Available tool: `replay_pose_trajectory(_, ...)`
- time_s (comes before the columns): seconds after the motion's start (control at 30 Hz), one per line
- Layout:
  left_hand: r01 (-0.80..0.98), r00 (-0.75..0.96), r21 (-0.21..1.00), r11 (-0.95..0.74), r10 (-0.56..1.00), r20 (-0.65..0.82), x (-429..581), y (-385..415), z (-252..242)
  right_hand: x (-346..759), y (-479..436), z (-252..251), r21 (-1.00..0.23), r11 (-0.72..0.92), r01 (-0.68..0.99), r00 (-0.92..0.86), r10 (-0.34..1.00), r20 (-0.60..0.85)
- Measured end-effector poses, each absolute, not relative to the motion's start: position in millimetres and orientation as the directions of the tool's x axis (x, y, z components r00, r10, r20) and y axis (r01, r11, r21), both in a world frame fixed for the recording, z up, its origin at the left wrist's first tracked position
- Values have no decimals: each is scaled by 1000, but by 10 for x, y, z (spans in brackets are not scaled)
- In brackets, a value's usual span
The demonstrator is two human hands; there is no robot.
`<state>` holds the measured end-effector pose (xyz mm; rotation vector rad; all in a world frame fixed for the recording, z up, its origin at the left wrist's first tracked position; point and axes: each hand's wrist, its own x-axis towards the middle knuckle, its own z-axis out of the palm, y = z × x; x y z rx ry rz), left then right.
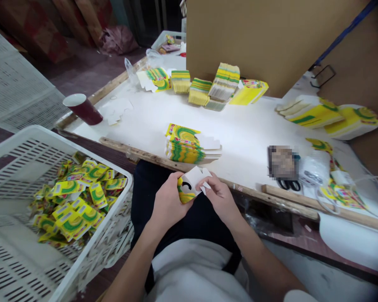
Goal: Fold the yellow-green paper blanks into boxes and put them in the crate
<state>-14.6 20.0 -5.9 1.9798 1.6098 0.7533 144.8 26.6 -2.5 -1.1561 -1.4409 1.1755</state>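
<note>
Over my lap, just in front of the table edge, I hold a small yellow carton (pixel 185 196) with white flaps. My left hand (pixel 167 203) wraps round its left side. The fingers of my right hand (pixel 219 195) pinch a white flap on the carton's right side. Past my hands, on the table, lies a stack of flattened yellow and green cartons (pixel 184 147) with white tabs pointing right. To my left a white plastic basket (pixel 110 239) holds a heap of small yellow packets (pixel 78 214).
A dark red cup (pixel 85 110) leans at the table's left. Bundled cards (pixel 225 82) and a yellow box (pixel 250 92) stand along a cardboard sheet (pixel 255 42). Black-handled scissors (pixel 289 184) and more flat cartons (pixel 318 115) lie right. A wooden strip (pixel 290 201) edges the table.
</note>
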Motion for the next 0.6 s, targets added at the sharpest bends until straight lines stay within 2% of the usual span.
replay_pose_trajectory(0.1,723,144,666,-186,982,118,-147,204,-62,1451,267,-42,-982,119,144,-143,985,99)
replay_pose_trajectory(0.3,716,135,673,-186,983,128,-126,209,-68,1452,257,-115,-996,61,70,-127,991,52)
replay_pose_trajectory(0.6,664,91,736,-134,991,99,-95,193,-83,1328,166,-325,-959,-85,-271,-82,994,-65)
